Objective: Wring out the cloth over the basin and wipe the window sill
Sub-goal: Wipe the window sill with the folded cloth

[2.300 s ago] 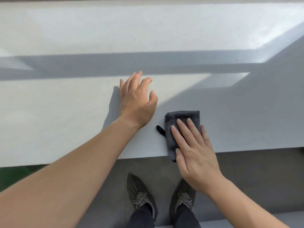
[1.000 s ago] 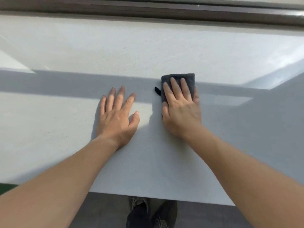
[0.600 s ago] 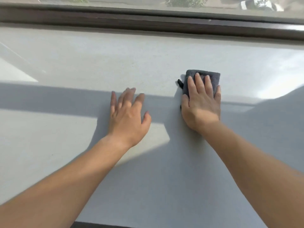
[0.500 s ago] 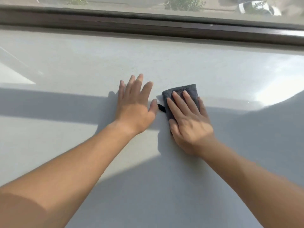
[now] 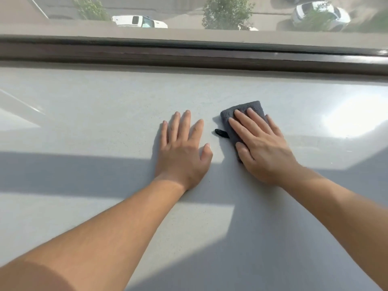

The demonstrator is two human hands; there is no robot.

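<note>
Head view: the right grip (image 5: pixel 266 152) lies spread and flat on the folded grey cloth (image 5: pixel 260 110). Its fingers (image 5: pixel 245 127) are straight and not curled round anything. The palm presses the cloth onto the pale window sill (image 5: pixel 105 114), most likely so that the whole pad rubs the surface at once.

The cloth shows just beyond and beside those fingertips. Its far edge points toward the dark window frame (image 5: pixel 189 53), well beyond the grip. A small black loop (image 5: pixel 221 133) sticks out on the thumb side, between the two grips.

The left grip (image 5: pixel 184 150) rests near the right, flat and empty, its fingers apart on bare sill. It probably props the body for the long reach forward.

No basin is in view. Folded this small, the cloth fits under one palm, and I judge the wiping step to be in hand.
</note>
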